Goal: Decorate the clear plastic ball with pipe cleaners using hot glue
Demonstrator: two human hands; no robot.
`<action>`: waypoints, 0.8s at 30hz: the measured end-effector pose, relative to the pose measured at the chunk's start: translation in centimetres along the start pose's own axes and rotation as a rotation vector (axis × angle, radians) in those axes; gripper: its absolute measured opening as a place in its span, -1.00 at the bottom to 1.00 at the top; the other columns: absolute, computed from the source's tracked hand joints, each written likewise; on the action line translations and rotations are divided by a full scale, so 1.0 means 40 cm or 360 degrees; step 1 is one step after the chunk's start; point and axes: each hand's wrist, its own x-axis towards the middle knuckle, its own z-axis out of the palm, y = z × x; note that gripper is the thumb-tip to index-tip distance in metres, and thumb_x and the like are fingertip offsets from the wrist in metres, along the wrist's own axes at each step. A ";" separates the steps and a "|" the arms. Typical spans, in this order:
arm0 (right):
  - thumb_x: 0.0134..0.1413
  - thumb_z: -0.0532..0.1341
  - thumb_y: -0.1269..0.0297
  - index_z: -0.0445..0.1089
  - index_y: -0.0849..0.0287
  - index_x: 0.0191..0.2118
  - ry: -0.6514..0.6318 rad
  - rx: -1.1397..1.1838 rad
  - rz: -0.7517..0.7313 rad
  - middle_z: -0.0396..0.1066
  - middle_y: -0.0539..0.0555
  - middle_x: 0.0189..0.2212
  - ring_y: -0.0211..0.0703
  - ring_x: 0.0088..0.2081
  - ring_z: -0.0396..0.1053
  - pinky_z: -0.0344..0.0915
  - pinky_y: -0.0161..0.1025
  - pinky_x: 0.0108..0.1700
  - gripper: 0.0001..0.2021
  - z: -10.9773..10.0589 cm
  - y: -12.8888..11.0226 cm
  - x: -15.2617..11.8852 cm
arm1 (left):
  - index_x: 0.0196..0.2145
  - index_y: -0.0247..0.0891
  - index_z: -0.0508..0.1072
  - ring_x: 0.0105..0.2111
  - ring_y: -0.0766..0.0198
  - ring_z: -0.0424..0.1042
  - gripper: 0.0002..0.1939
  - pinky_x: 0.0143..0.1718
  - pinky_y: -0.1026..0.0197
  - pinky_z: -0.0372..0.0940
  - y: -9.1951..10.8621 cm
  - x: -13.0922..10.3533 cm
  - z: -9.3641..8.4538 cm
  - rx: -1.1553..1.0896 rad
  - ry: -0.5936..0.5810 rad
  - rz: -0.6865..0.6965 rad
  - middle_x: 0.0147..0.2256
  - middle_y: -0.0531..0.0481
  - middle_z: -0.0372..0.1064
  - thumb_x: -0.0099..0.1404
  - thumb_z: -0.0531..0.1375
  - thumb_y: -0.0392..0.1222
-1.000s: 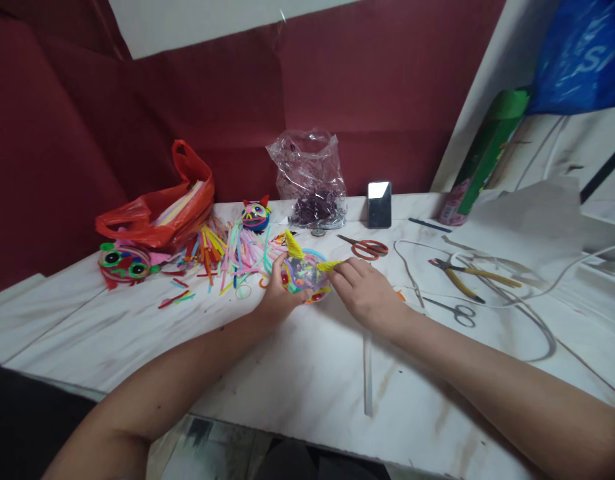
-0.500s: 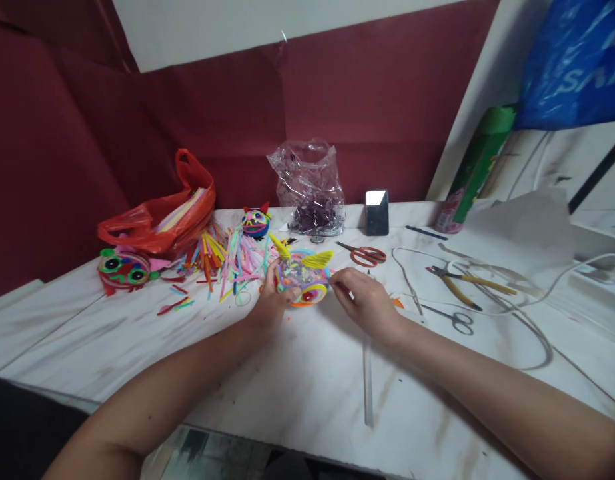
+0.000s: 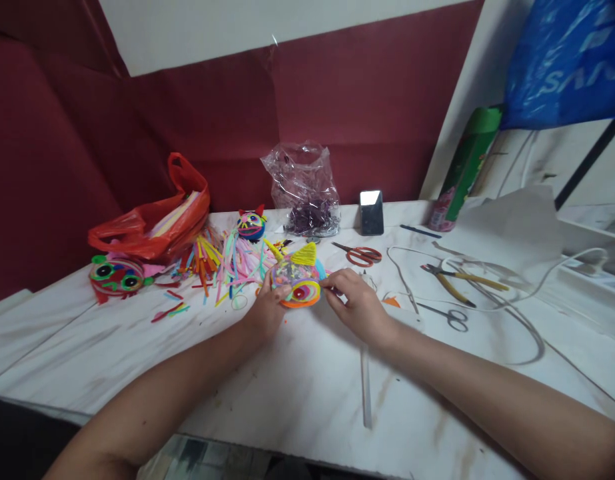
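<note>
My left hand (image 3: 267,308) is closed around the left side of a colourful pipe-cleaner animal head (image 3: 306,293), its thumb against the front. Two yellow ears or horns rise from the head, and a ringed eye with a red centre faces me. At the head's right edge, the thumb and fingertips of my right hand (image 3: 358,305) are pinched together; what they hold, if anything, is too small to make out. A white strip-like tool (image 3: 366,387) lies on the table below my right wrist. Orange-handled scissors (image 3: 362,255) rest just behind that hand.
Bunches of pipe cleaners (image 3: 240,263) lie left, near a finished animal head (image 3: 118,277), a small blue one (image 3: 251,225) and a red bag (image 3: 137,227). Behind are a clear bag (image 3: 312,217) and a phone (image 3: 371,213). Pliers (image 3: 450,280), small scissors (image 3: 454,319) and a white cable (image 3: 542,293) lie right.
The camera view has shifted slightly. The animal head has turned a little in my left hand, its right yellow ear now more upright. My right fingers stay pinched by its edge.
</note>
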 end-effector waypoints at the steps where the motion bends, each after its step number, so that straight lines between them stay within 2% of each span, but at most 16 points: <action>1: 0.13 0.11 0.51 0.37 0.15 -0.30 -0.0023 -0.0001 0.0007 0.41 0.09 -0.42 -0.13 -0.33 0.35 0.33 -0.22 -0.30 -0.86 0.000 0.002 0.000 | 0.21 -0.10 0.05 0.02 -0.02 0.40 -0.20 0.05 -0.15 0.28 0.001 0.000 0.001 -0.0027 -0.0004 -0.0024 -0.04 -0.13 0.42 0.04 0.25 -0.16; 5: 0.14 0.10 0.50 0.41 0.19 -0.25 -0.0133 -0.0273 -0.0106 0.46 0.16 -0.33 -0.03 -0.26 0.31 0.28 -0.11 -0.23 -0.84 -0.005 0.005 0.000 | 0.19 -0.08 0.06 0.01 0.00 0.39 -0.19 0.04 -0.12 0.29 0.006 0.000 0.006 -0.0050 0.0108 -0.0128 -0.03 -0.10 0.41 -0.01 0.27 -0.22; 9: 0.13 0.10 0.46 0.41 0.27 -0.13 -0.0237 -0.0492 -0.0118 0.45 0.26 -0.17 0.09 -0.15 0.26 0.25 0.00 -0.17 -0.79 -0.003 0.003 -0.005 | 0.17 -0.07 0.09 0.02 0.02 0.37 -0.18 0.07 -0.08 0.27 -0.004 0.005 0.005 0.0111 0.0238 -0.0024 0.02 -0.10 0.35 -0.03 0.30 -0.26; 12: 0.09 0.13 0.45 0.35 0.28 -0.03 -0.0189 -0.0455 -0.0021 0.40 0.29 -0.06 0.13 -0.04 0.25 0.24 0.07 -0.06 -0.70 0.001 0.008 -0.011 | 0.17 -0.09 0.11 0.04 0.03 0.34 -0.13 0.09 -0.02 0.24 -0.012 0.009 0.001 0.0364 0.0370 0.0042 0.04 -0.10 0.32 -0.09 0.34 -0.28; 15: 0.09 0.13 0.41 0.36 0.23 -0.08 -0.0088 -0.0343 0.0055 0.40 0.28 -0.07 0.13 0.00 0.26 0.23 0.11 0.00 -0.74 0.004 0.017 -0.017 | 0.16 -0.13 0.14 0.07 0.01 0.31 -0.13 0.12 0.00 0.20 -0.010 0.011 0.001 0.0675 0.0474 0.0096 0.06 -0.14 0.29 -0.10 0.36 -0.27; 16: 0.10 0.12 0.38 0.38 0.22 -0.12 -0.0085 -0.0263 0.0123 0.42 0.27 -0.12 0.11 -0.04 0.30 0.27 0.09 -0.03 -0.78 0.007 0.019 -0.019 | 0.17 -0.14 0.13 0.08 0.01 0.30 -0.13 0.13 0.00 0.19 -0.008 0.012 0.001 0.0749 0.0503 0.0122 0.09 -0.16 0.27 -0.10 0.36 -0.27; 18: 0.10 0.12 0.31 0.40 0.20 -0.20 -0.0163 -0.0043 0.0411 0.46 0.22 -0.23 0.04 -0.18 0.39 0.35 -0.01 -0.15 -0.82 0.016 0.022 -0.022 | 0.17 -0.16 0.12 0.10 0.02 0.28 -0.13 0.14 0.02 0.18 -0.004 0.010 0.004 0.0832 0.0551 0.0166 0.12 -0.18 0.23 -0.09 0.35 -0.28; 21: 0.04 0.18 0.21 0.39 0.21 -0.14 -0.0346 0.0348 0.0906 0.50 0.20 -0.24 -0.02 -0.28 0.45 0.39 -0.09 -0.25 -0.73 0.035 0.021 -0.023 | 0.20 -0.17 0.07 0.07 0.04 0.32 -0.09 0.10 0.04 0.22 -0.003 0.003 0.013 0.0754 0.0478 0.0163 0.11 -0.20 0.25 -0.08 0.35 -0.28; 24: -0.01 0.22 0.15 0.39 0.20 -0.10 -0.0443 0.0725 0.0999 0.51 0.18 -0.17 -0.03 -0.19 0.46 0.39 -0.11 -0.14 -0.65 0.052 0.018 -0.022 | 0.22 -0.18 0.03 0.03 0.04 0.37 -0.06 0.05 0.03 0.27 -0.005 -0.006 0.021 0.0672 0.0363 0.0108 0.07 -0.21 0.30 -0.08 0.35 -0.29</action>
